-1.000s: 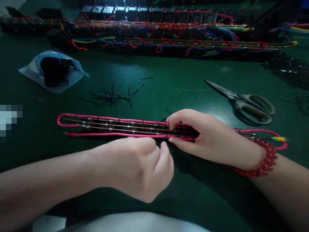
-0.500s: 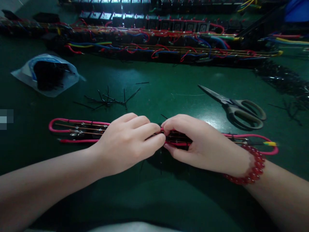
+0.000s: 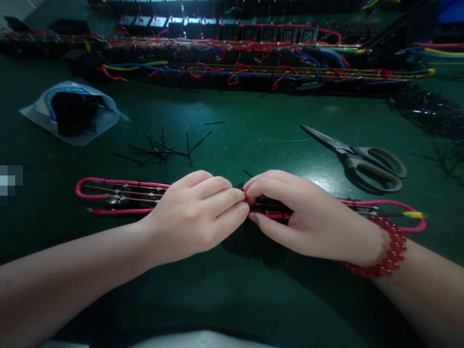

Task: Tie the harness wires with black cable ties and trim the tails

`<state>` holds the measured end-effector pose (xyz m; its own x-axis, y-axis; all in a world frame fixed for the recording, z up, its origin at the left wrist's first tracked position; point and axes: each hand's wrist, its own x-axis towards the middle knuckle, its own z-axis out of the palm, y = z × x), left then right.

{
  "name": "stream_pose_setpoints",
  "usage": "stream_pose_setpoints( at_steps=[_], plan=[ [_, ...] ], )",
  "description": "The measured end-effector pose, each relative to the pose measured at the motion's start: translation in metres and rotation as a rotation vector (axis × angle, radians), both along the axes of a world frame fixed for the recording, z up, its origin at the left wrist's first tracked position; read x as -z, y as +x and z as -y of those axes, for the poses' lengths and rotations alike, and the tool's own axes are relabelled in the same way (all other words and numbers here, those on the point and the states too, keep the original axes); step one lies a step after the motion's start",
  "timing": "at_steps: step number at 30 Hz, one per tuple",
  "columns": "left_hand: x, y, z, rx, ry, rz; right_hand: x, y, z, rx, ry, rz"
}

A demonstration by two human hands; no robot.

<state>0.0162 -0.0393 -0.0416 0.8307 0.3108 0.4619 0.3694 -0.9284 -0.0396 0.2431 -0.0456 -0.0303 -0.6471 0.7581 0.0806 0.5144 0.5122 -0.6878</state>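
Observation:
A long narrow wired strip lies crosswise before me, with copper-coloured rods, solder spots and a thick red cable looped along it. Over its middle, my left hand is closed, palm down, with its fingertips at the cable. My right hand meets it there, thumb and fingers curled in a pinch on the strip's two long edges. Whatever small piece lies between the fingertips is hidden. A thin black tie end pokes out just behind them. The right wrist wears a red bead bracelet.
Scissors lie behind my right hand. Loose black ties are scattered behind my left hand, near an open plastic bag full of black ties. More dark ties heap at the right. Long wired strips line the back of the green table.
My hands keep their grip at the strip's middle, with only slight finger movement. The view has shifted a little, so the scissors and the strip's right end appear farther right.

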Motion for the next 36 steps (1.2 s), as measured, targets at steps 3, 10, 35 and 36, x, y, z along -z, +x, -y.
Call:
stream_pose_setpoints(
  at_steps=[3, 10, 35, 36],
  plan=[
    [0.000, 0.000, 0.000, -0.001, -0.002, -0.020, 0.000, 0.001, 0.000, 0.027, 0.003, -0.023],
    [-0.001, 0.004, -0.001, -0.185, -0.260, -0.167, -0.013, 0.008, 0.002, 0.216, 0.010, -0.144],
    [-0.014, -0.023, -0.038, -0.317, -0.487, -0.437, 0.008, 0.102, -0.065, 0.496, 0.249, 0.562],
    [-0.014, -0.024, -0.039, -0.321, -0.486, -0.445, 0.010, 0.103, -0.066, 0.502, 0.255, 0.581]
  ],
)
